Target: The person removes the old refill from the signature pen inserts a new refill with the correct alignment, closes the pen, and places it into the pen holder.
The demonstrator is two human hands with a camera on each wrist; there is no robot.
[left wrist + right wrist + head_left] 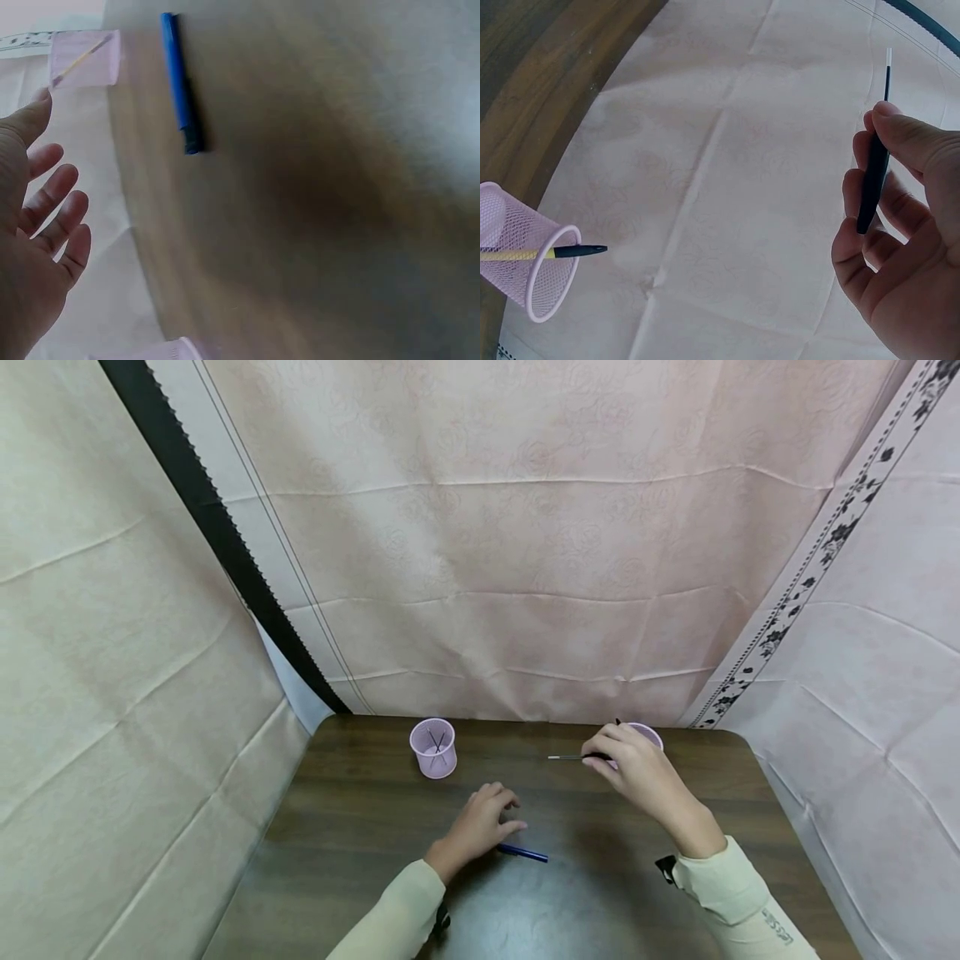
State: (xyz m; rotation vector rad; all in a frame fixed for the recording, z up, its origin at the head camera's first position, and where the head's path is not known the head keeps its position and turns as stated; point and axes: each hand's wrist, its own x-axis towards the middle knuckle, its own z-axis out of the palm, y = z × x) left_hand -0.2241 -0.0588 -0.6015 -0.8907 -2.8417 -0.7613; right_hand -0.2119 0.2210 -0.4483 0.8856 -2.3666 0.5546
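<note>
My right hand [645, 777] pinches a slim black tool [874, 176] with a tapered handle, a thin dark shaft and a pale tip; its exact kind is unclear. The tip points left in the head view. Behind that hand stands a pink mesh cup [525, 232], largely hidden in the head view, with a yellow and black pen-like stick [581, 250] in it. My left hand [476, 824] hovers over the table, fingers loosely bent and holding nothing. Just beside it lies a blue pen [525, 853], seen apart from the fingers in the left wrist view.
A second pink mesh cup [433, 764] stands at the back left of the brown wooden table [337, 852], with thin dark sticks inside. Pale cloth [510, 552] hangs behind the table's far edge and on both sides.
</note>
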